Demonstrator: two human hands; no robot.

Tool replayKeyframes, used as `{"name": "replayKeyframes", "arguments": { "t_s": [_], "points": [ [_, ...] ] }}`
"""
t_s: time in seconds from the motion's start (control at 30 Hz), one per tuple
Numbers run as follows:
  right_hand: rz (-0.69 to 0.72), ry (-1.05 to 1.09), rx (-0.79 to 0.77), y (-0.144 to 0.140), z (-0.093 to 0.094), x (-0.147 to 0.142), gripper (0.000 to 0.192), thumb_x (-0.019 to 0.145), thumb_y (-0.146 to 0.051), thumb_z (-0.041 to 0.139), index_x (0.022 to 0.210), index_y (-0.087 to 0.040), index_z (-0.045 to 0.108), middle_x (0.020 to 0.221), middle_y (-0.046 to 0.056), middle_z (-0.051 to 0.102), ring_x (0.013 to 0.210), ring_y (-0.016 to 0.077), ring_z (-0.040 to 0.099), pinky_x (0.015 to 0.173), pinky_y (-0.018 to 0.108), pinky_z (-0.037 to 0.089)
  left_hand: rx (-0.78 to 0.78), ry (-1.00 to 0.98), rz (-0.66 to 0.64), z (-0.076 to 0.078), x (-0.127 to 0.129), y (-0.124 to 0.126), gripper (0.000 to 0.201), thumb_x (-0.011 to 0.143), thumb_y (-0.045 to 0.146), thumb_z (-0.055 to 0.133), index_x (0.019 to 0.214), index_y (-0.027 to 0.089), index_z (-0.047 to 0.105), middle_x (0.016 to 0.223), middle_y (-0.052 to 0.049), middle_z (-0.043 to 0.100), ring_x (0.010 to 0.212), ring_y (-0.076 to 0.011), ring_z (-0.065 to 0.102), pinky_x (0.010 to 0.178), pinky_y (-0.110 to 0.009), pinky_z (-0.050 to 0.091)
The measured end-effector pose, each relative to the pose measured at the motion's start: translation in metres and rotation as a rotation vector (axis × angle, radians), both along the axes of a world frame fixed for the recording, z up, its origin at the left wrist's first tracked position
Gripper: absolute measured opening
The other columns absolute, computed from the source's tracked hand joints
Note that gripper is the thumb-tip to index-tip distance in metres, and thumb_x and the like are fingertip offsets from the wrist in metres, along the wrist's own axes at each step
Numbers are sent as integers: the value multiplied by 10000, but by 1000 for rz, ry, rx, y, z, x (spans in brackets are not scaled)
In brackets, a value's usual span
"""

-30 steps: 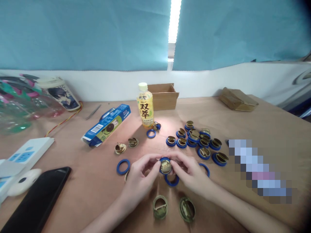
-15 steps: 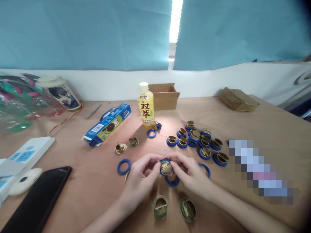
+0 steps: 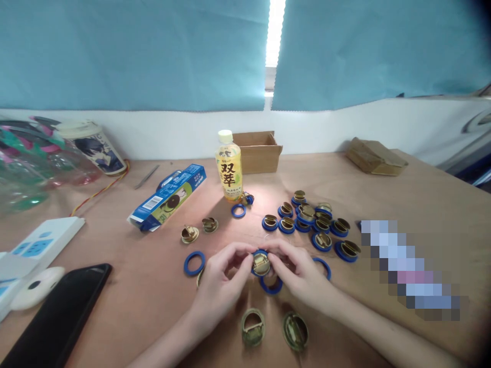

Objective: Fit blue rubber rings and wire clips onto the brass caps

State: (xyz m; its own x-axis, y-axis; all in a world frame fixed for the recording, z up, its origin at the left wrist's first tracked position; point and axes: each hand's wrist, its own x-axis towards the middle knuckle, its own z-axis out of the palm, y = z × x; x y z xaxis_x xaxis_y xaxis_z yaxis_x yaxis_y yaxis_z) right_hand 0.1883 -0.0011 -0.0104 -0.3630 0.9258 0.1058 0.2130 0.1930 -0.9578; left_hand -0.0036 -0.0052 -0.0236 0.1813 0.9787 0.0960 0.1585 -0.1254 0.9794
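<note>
Nothing has shifted: both hands, left (image 3: 220, 283) and right (image 3: 299, 276), still pinch one brass disc (image 3: 261, 263) in its blue ring between fingertips, just above a loose ring (image 3: 270, 284) near the table's (image 3: 126, 301) front edge.

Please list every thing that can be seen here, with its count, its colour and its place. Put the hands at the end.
table: one, light brown, under everything.
curtains: two, teal, behind the table.
bottle: one, yellow with pale cap, table centre back.
cardboard box: one, brown, right of the bottle.
snack box: one, blue, lying left of the bottle.
phone: one, black, near left corner.
power strip: one, white and blue, left edge.
finished discs: a cluster, brass in blue rings, right of centre.
loose ring: one, blue, left of the hands.
bare discs: two, brass, just below the hands.
held disc: one, brass with blue ring, between the hands.
left hand, right hand: both pinch the held disc.
</note>
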Motion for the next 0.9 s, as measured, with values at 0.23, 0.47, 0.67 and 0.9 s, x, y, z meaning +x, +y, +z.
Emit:
{"name": "replayKeyframes", "arguments": {
  "t_s": [0.23,0.47,0.67,0.9],
  "points": [
    [11,-1,-12,0,1,0,203,980,-196,476,1103,-206,638,826,10,652,745,159,641,620,256,515,2,9,1,3,1,0,118,937,244,608,987,206,707,937,-21,760,871,-178,719,785,-251,562],
    [6,-20,-10,0,0,1,203,977,-205,476,1102,-204,636,801,4,634,747,166,639,645,271,519,-2,24,0,4,0,0,128,929,251,607,981,198,711,913,-32,758,841,-188,719,744,-258,567],
    [7,-22,-6,1,1,1,193,979,-207,475,1097,-198,627,823,12,648,801,175,661,645,264,517,-1,30,-1,5,0,0,133,927,251,605,986,193,710,912,-37,758,840,-195,718,760,-271,569],
    [10,-37,-7,1,1,1,176,988,-210,467,1081,-199,616,826,14,647,786,174,655,642,268,515,-7,26,-15,5,0,0,131,936,245,599,992,192,705,909,-34,752,839,-192,713,760,-269,568]
  ]
}}
